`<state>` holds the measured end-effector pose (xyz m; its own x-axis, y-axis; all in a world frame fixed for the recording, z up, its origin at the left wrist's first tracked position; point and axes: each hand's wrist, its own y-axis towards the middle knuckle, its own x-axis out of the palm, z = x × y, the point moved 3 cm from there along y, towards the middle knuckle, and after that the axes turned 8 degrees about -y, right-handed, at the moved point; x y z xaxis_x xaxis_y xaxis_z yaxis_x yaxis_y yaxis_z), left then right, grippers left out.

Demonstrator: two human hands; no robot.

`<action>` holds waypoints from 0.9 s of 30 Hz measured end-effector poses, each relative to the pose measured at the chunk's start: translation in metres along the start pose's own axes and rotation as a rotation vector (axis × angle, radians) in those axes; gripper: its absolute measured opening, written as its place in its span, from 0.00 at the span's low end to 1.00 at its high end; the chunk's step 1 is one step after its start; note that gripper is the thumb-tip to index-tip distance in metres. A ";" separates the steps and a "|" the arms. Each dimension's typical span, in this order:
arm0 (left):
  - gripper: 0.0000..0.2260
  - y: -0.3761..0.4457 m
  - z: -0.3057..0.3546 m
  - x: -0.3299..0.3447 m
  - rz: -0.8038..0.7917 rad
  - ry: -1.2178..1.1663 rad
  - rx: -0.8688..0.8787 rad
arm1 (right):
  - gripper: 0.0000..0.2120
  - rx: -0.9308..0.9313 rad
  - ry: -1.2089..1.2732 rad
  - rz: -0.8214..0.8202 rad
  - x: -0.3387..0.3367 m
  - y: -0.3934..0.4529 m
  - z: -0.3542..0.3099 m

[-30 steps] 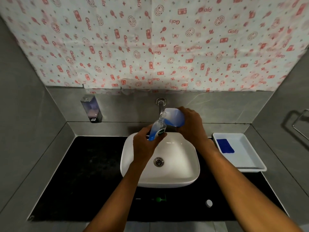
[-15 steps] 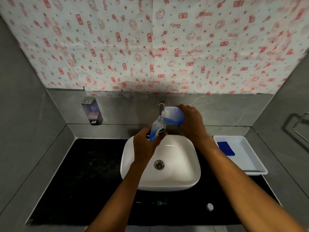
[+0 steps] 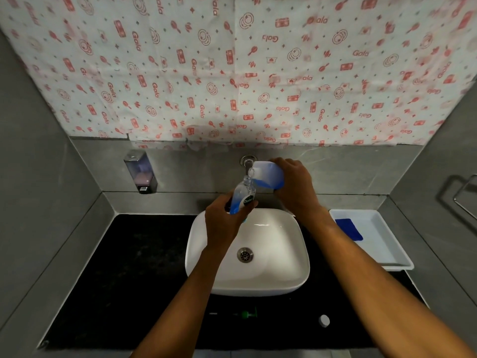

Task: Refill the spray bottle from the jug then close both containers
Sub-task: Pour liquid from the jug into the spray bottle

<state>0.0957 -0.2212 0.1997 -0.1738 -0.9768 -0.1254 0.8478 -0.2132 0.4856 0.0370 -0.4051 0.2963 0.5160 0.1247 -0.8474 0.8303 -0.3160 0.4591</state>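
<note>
My left hand (image 3: pixel 224 223) grips a clear spray bottle (image 3: pixel 242 196) with a dark label, part full of blue liquid, tilted over the far rim of the white sink (image 3: pixel 278 275). My right hand (image 3: pixel 296 187) holds a translucent white jug (image 3: pixel 268 175) of blue liquid, tipped so its spout meets the bottle's open neck. The green spray head (image 3: pixel 249 314) with its tube lies on the black counter in front of the sink. A small white cap (image 3: pixel 324 320) lies to its right.
A white tray (image 3: pixel 379 239) holding a blue cloth (image 3: pixel 349 229) stands right of the sink. A wall soap dispenser (image 3: pixel 140 171) hangs at the left. The tap (image 3: pixel 248 161) sits behind the jug. A metal towel rail (image 3: pixel 462 192) is on the right wall.
The jug has tipped a little further and the blue level in the bottle looks slightly higher. Both hands stay over the sink's far rim; the view has shifted a bit.
</note>
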 end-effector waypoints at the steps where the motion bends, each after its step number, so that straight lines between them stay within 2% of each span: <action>1: 0.13 0.001 0.000 0.000 0.002 -0.002 0.000 | 0.30 -0.004 0.001 0.004 0.000 0.001 0.000; 27: 0.14 0.004 0.004 0.005 -0.004 0.029 0.018 | 0.26 -0.054 -0.008 0.070 -0.004 0.008 0.002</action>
<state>0.0963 -0.2272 0.2040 -0.1623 -0.9750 -0.1519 0.8378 -0.2175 0.5008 0.0404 -0.4103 0.3029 0.5721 0.0967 -0.8145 0.8022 -0.2728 0.5311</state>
